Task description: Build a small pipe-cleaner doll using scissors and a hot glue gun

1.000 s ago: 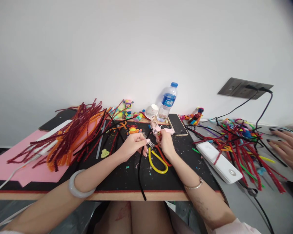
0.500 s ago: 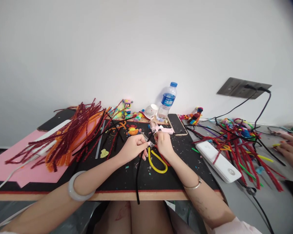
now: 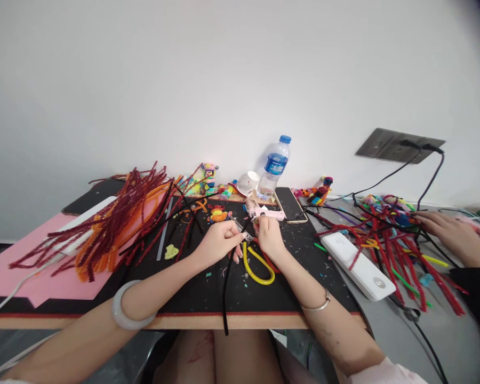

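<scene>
1. Head view, at the hands: the person's left hand [image 3: 223,241] has its fingers pinched together on a black stem [image 3: 225,298]. The fingers of the right hand [image 3: 269,234] are curled in just beside it; I can't tell from here whether they grip anything.
2. Head view, the stem: it slants down from between the two hands, across the black mat [image 3: 304,290], and its lower end hangs past the near edge of the bench [image 3: 176,322].
3. Head view, close about: a yellow loop [image 3: 260,282] lies below the hands, a pink tool [image 3: 278,215] just beyond the right one. A small orange figure [image 3: 218,216] sits past the left.
4. Head view, farther back: a white cup [image 3: 247,183] lies tipped beside a bottle [image 3: 274,166], near a phone [image 3: 290,207].
5. Head view, left: a heap of red and orange stems [image 3: 132,213] sprawls over a pink sheet [image 3: 8,261].
6. Head view, right: a white power bank [image 3: 356,265] lies by more red stems [image 3: 408,266], and a co-worker's hand [image 3: 450,234] reaches over the pile's far side.
</scene>
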Motion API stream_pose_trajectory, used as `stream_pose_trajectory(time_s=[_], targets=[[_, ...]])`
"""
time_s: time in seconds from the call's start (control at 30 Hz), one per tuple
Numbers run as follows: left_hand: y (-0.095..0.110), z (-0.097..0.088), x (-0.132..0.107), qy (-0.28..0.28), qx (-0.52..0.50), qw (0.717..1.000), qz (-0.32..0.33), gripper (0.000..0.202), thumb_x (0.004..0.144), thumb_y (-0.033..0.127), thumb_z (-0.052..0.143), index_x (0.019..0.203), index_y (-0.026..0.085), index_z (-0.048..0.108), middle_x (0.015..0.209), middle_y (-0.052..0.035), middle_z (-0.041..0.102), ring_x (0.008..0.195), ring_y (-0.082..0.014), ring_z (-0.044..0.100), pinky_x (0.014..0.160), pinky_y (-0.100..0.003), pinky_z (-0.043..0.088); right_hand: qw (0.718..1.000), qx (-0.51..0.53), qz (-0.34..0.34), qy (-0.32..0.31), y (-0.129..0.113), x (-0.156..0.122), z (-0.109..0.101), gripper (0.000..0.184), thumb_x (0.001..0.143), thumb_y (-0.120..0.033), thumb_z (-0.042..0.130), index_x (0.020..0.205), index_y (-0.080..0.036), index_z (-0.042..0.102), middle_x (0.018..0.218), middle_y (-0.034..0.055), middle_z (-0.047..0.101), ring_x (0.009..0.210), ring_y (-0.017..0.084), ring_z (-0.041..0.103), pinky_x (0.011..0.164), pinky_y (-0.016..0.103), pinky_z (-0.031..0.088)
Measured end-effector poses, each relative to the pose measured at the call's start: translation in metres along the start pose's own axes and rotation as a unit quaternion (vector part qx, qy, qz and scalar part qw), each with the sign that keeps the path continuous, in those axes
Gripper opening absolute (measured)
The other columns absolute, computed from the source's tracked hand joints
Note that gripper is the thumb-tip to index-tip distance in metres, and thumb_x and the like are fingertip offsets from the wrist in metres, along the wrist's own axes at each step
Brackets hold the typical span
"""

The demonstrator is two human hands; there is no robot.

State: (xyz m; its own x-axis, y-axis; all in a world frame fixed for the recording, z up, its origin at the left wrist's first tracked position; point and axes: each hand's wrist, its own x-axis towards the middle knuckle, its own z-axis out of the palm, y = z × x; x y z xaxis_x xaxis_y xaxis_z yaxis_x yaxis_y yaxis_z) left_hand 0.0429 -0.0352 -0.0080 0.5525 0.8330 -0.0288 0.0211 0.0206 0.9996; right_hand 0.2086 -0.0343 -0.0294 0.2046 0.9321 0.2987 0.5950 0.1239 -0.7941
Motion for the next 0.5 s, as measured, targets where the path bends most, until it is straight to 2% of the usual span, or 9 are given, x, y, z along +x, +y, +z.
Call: stream_pose_trajectory(time_s=[0.3,0.5], targets=[[-0.0006,-0.0005,0.0,-0.001,-0.006,1.0,0.006,0.027,0.08,0.031,0.06,0.065,0.017,0.042,0.046,0.0015,0.062,0.034,-0.0092,0.055,0.037,-0.016,0.039,1.0,-0.001,0.005,0.003,-0.0049,-0.0006,-0.0028,0.035,0.085,-0.022,0.031,0.051,-0.024,0.031,0.046,-0.002,0.039,0.049,0.015,0.034,0.051,0.029,0.02],[-0.0023,-0.0038,0.0014,-0.016,-0.057,0.998,0.002,0.031,0.079,0.038,0.062,0.066,0.016,0.045,0.05,0.0004,0.063,0.037,-0.0099,0.058,0.038,-0.017,0.04,0.998,0.032,0.03,0.047,-0.0029,0.0032,-0.0057,0.045,0.092,-0.037,0.022,0.05,-0.023,0.033,0.046,-0.002,0.041,0.047,0.014,0.037,0.05,0.028,0.023]])
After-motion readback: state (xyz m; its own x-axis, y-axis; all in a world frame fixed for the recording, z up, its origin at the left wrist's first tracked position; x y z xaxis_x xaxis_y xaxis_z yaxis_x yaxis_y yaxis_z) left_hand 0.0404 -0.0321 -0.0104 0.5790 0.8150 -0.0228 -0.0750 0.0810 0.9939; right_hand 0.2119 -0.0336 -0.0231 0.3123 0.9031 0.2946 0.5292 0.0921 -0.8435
